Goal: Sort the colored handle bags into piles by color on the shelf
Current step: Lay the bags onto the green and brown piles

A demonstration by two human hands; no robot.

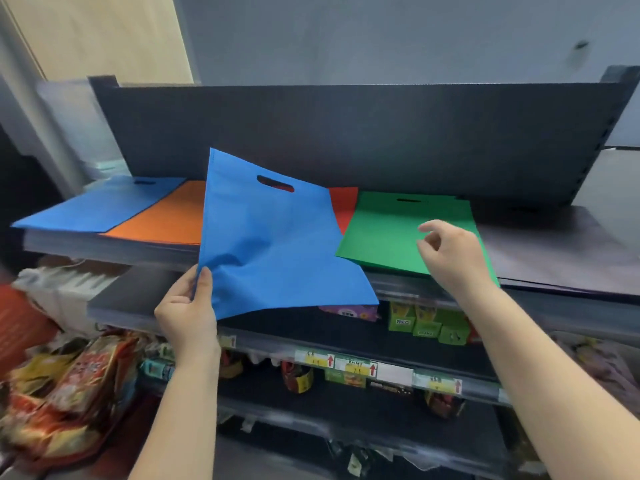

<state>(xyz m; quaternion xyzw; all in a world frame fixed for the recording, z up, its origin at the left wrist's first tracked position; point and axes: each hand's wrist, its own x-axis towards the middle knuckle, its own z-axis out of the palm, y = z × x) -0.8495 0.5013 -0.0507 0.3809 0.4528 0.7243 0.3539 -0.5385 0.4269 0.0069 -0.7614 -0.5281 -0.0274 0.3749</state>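
My left hand (188, 311) pinches the lower left corner of a blue handle bag (270, 244) and holds it tilted up in front of the top shelf (554, 251). Behind it lie a red bag (344, 206), mostly hidden, and an orange bag (166, 220). Another blue bag (104, 206) lies flat at the far left of the shelf. A green pile (384, 233) lies to the right. My right hand (450, 251) hovers over the green pile with its fingers loosely curled, holding nothing.
A dark back panel (346, 133) closes the top shelf behind the bags. Bare dark shelf surface stretches right of the green pile. Lower shelves hold green cartons (426, 323), price tags (356, 367) and snack packets (69, 386) at the left.
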